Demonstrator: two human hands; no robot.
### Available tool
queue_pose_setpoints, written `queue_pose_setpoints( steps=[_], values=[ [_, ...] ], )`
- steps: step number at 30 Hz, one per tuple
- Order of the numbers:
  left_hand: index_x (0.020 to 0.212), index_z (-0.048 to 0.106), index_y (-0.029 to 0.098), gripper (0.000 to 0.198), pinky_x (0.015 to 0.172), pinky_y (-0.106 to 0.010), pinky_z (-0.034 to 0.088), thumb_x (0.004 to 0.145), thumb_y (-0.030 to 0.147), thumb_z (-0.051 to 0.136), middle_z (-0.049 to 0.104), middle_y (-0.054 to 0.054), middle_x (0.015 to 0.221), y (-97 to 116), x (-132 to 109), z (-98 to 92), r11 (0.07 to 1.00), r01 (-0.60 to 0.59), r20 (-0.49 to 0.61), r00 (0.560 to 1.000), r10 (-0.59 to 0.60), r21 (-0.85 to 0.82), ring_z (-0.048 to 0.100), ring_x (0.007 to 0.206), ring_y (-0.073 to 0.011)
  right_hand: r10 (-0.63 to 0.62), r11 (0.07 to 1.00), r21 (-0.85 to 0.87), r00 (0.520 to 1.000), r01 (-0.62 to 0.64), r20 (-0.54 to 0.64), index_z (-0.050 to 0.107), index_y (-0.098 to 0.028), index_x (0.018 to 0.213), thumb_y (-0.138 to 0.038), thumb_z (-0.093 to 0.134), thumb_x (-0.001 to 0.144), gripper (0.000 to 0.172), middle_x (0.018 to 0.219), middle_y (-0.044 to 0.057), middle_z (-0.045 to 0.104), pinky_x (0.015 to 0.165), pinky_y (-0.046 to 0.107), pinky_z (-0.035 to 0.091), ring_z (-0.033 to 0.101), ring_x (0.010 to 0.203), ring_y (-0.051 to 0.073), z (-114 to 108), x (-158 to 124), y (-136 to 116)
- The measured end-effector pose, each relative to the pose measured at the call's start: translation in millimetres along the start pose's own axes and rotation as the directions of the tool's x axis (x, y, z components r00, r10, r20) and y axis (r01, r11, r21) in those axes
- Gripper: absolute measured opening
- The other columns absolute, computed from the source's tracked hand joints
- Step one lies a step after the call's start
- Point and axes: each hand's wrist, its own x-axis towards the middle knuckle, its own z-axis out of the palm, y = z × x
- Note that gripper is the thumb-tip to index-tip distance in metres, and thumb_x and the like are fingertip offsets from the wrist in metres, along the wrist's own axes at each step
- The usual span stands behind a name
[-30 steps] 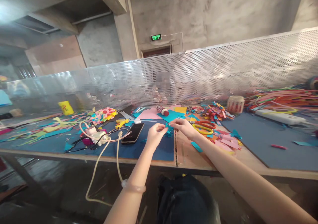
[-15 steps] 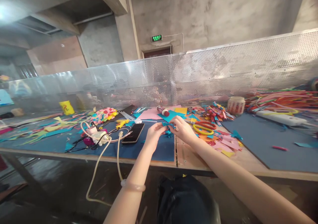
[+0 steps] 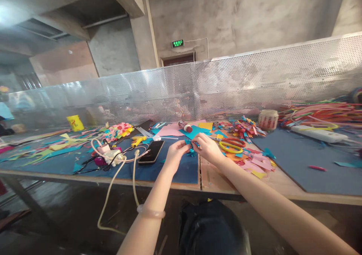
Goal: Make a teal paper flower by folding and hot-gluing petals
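My left hand [image 3: 175, 153] and my right hand [image 3: 207, 148] meet over the front middle of the table, fingertips almost touching. Between them is a small piece of blue paper [image 3: 189, 143], pinched by the fingers of both hands and partly covered by them. More blue paper bits [image 3: 192, 153] lie just below the fingertips. Behind the hands, a glue stick [image 3: 185, 126] with a dark red cap lies on coloured sheets. Right of my right hand are scissors with yellow handles [image 3: 230, 147] and another pair with red-orange handles [image 3: 237, 142].
Left of the hands lie a black phone [image 3: 151, 152], a yellow glue gun [image 3: 138, 141] and a tangle of cables with plugs [image 3: 113, 156]. Pink paper scraps [image 3: 257, 162], a glass jar [image 3: 268, 120] and a white power strip [image 3: 319, 134] are on the right. A perforated metal screen [image 3: 226, 85] borders the back.
The fingers of my right hand have curled slightly closer to the left fingertips, and less of the blue paper shows between them. The arms stay nearly where they were.
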Motion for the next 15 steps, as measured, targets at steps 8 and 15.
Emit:
queue_pose_setpoints(
  steps=[8,15],
  values=[
    [0.071,0.067,0.014,0.019,0.067,-0.024,0.046,0.055,0.018,0.074,0.062,0.001,0.066,-0.9,0.8,-0.2,1.0,0.008,0.01,1.0,-0.008,-0.004,0.057,0.065,-0.0114,0.012,1.0,-0.009,1.0,-0.012,-0.01,0.052,-0.019,0.082,-0.015,0.046,0.085,0.008,0.077,0.005,0.058,0.064,0.028,0.047,0.054,0.071,0.017,-0.7,0.6,-1.2],
    [0.073,0.067,0.013,0.018,0.067,-0.025,0.047,0.058,0.021,0.073,0.063,-0.001,0.067,-6.2,4.3,-5.4,0.999,-0.011,0.052,0.999,0.009,0.046,0.058,0.067,-0.0127,0.063,0.998,0.025,0.997,-0.065,0.049,0.052,-0.021,0.082,-0.015,0.045,0.084,0.009,0.077,0.005,0.057,0.065,0.029,0.047,0.055,0.072,0.018,-0.1,-0.3,-1.9]
  ],
)
